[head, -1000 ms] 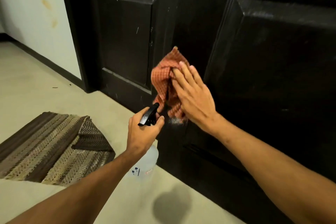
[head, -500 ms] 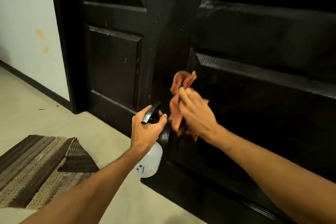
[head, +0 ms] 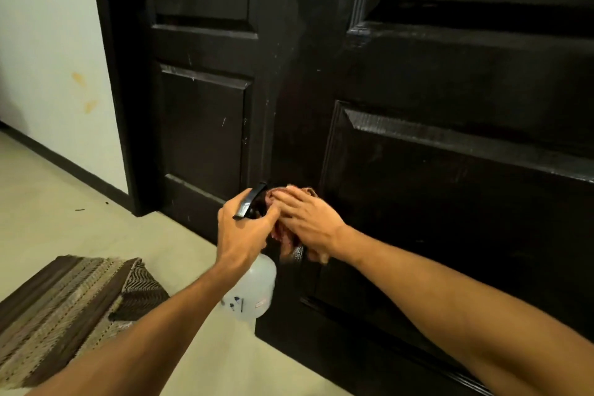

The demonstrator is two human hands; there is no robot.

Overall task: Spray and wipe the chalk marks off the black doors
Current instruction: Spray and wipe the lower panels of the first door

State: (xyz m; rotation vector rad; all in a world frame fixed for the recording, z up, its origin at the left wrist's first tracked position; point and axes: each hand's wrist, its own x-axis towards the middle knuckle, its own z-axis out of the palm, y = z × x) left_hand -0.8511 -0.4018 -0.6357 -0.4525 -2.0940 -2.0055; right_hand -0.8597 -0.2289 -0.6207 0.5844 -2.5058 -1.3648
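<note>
Black doors: two panelled leaves fill the upper and right part of the view. The right door [head: 450, 209] is nearest, and the left door [head: 205, 128] stands beyond it next to the frame.
Floor [head: 64, 209]: pale and smooth, running along the foot of both doors.
Wall [head: 48, 35]: light-coloured, left of the door frame, with a dark baseboard [head: 64, 167] at floor level.
Rug [head: 70, 302]: striped brown and beige, lying on the floor at lower left with its near corner folded over.
Spray bottle [head: 254, 292]: translucent body with a black trigger head, held upright just in front of the right door's left edge and clear of the floor.
Left hand [head: 242, 231]: fingers wrapped around the neck of the spray bottle, under the trigger head.
Right hand [head: 308, 223]: fingers extended and laid flat, pressing the cloth against the right door, just beside the left hand.
Cloth [head: 283, 236]: reddish, bunched and mostly covered by the right hand. It sits on the lower left part of the right door, beside the panel edge.
Chalk marks: a pale smear [head: 297, 254] shows on the right door at the cloth's lower edge. Small white ticks [head: 223, 121] remain on the left door's lower panel.
</note>
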